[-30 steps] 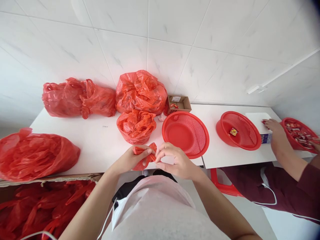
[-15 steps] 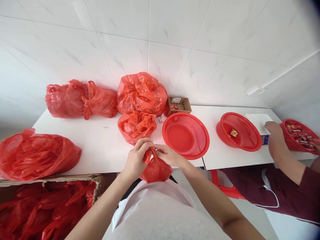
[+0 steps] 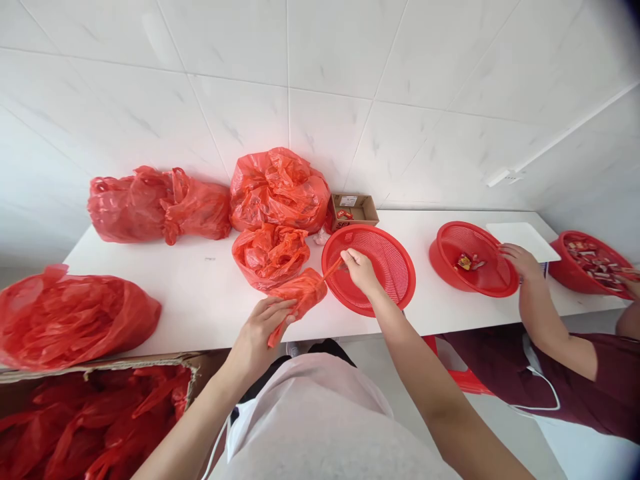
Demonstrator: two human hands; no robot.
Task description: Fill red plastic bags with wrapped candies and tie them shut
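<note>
A small red plastic bag is stretched between my two hands at the front edge of the white table. My left hand pinches its lower handle near my body. My right hand pinches the other handle and pulls it over the rim of an empty red mesh basket. Just behind the small bag lies a crumpled red bag.
Big filled red bags lie along the wall and at the left. A cardboard box of red bags stands lower left. A small open carton sits behind the basket. At the right, another person's hand rests on a second red basket; a third holds sweets.
My hands have moved apart: the right pulled one handle out to the basket, the left kept the other low. The hanging bag now lies stretched on the table. The other person's hand moved to the second basket.
</note>
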